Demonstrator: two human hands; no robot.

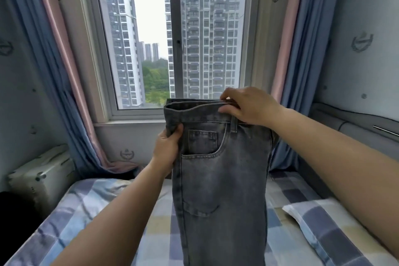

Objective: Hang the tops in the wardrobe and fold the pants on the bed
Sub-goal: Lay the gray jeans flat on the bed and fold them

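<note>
While we hold the grey jeans (222, 179) upright above the checked bed (86, 211), our left hand (167, 147) grips the side seam below the waistband and our right hand (248, 106) pinches the waistband's far end, fingers (226, 95) curled over it, facing the window (172, 34).

Your arms: both stretched forward, raised. Left hand (167, 149): thumb and fingers pinching jeans (222, 179) (side seam). Right hand (248, 106): fingers curled over the waistband, wrist bent down.
</note>
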